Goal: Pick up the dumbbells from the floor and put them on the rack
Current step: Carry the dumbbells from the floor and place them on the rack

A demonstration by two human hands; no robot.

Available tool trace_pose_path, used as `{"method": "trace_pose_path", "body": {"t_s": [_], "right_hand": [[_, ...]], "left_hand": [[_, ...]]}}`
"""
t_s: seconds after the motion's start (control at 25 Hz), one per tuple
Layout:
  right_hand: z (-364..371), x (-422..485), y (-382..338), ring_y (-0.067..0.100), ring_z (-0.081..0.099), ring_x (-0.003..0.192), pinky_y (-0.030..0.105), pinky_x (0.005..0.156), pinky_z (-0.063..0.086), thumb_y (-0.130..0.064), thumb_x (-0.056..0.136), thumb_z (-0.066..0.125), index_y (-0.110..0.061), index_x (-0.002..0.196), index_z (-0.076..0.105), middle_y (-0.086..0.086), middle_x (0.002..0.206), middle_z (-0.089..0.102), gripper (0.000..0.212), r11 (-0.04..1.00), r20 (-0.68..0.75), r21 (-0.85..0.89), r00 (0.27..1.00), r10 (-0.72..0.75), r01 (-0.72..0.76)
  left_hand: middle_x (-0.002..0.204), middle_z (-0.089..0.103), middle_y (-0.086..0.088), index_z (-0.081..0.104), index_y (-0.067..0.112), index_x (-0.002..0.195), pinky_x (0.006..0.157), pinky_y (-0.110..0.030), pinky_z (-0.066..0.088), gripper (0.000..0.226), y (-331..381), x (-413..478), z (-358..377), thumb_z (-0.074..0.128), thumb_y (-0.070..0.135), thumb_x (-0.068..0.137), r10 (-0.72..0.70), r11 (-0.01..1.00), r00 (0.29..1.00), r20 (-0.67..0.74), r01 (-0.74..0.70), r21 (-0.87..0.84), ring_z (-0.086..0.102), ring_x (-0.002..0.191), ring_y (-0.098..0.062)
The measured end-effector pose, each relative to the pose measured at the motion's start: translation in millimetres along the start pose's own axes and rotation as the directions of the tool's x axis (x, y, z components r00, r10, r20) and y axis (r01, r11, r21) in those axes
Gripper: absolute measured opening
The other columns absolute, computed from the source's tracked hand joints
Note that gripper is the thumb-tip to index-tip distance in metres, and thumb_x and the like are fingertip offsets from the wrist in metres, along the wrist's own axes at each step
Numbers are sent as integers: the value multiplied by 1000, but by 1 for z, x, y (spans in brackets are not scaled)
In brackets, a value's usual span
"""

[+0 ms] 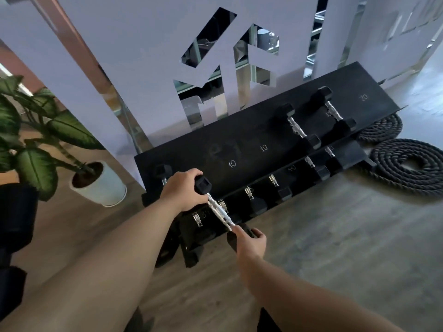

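Both hands carry one dumbbell point(217, 207) just above the near left end of the rack point(251, 137). It has black hexagonal rubber heads and a bright knurled chrome handle. The left hand point(183, 192) has its grip wrapped round the far head, fingers curled over the top; the right hand point(251, 240) has its grip closed on the near head, the thumb lying along it toward the handle.

The rack is matte black, two sloped tiers, the upper one a flat plate with white numbers: "10" twice near its middle and "20" at its far right end. The lower tier shows a "40"; other marks there are too blurred to read. Two dumbbells point(297, 127) of the same kind lie on the upper tier toward its right, one more at its left end behind the left hand, and several sit in the lower tier.

Right of the rack, coiled black braided ropes point(407, 161) lie on the wood-grain floor point(335, 236). Left of the rack stands a broad-leaved plant point(36, 140) in a smooth white pot point(103, 185)
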State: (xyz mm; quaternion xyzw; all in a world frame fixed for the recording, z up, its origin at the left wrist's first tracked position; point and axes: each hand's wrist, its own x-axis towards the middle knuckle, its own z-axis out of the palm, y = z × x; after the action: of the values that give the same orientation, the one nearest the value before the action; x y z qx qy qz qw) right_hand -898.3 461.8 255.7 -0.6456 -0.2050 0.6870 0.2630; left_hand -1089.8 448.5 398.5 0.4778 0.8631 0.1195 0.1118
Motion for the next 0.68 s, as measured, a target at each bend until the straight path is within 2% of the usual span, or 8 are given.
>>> {"method": "trace_pose_path", "body": {"t_s": [0.08,0.24,0.36,0.44,0.6,0.68], "right_hand": [[27,21,-11,25,76,91,41,87,63,-29,68,92,-24,123,56,3,109,68,66,999,39,-23,999,24,-23],[78,45,-25,19,74,88,33,73,60,-30,72,93,-24,126,58,-1,107,67,65,997,44,-64,998,48,-45],[114,63,-28,19,74,87,39,82,64,-32,69,95,-23,129,60,-3,106,67,70,993,5,-101,998,59,-58],[138,79,-26,20,74,90,43,89,64,-31,69,96,-20,133,61,-3,107,68,74,993,-14,-90,997,71,-72],[193,106,-25,20,72,99,39,93,62,-33,74,94,-17,143,58,0,122,68,79,995,-87,-82,995,48,-55],[219,118,-23,17,69,97,35,89,60,-35,77,92,-16,147,56,-1,124,65,81,994,-104,-99,994,43,-53]], "left_hand": [[105,73,0,62,25,130,82,-37,58,67,-11,33,0,86,43,70,6,1000,1000,2,-6,15,68,96,-24],[103,71,3,59,23,135,79,-30,53,71,-44,92,1,86,42,72,-10,1000,999,37,9,24,67,92,-20],[97,64,10,58,23,137,76,-27,48,72,-71,132,5,86,43,73,-13,999,995,95,10,31,59,85,-12],[98,66,8,57,23,137,76,-28,49,72,-88,161,13,86,42,74,17,999,992,126,-22,37,62,87,-14],[103,69,3,55,26,135,76,-33,53,70,-117,225,26,87,40,75,97,992,977,189,-109,56,67,92,-21],[110,70,0,53,27,137,82,-38,57,72,-130,253,34,87,39,75,117,988,969,215,-137,77,68,99,-23]]}}
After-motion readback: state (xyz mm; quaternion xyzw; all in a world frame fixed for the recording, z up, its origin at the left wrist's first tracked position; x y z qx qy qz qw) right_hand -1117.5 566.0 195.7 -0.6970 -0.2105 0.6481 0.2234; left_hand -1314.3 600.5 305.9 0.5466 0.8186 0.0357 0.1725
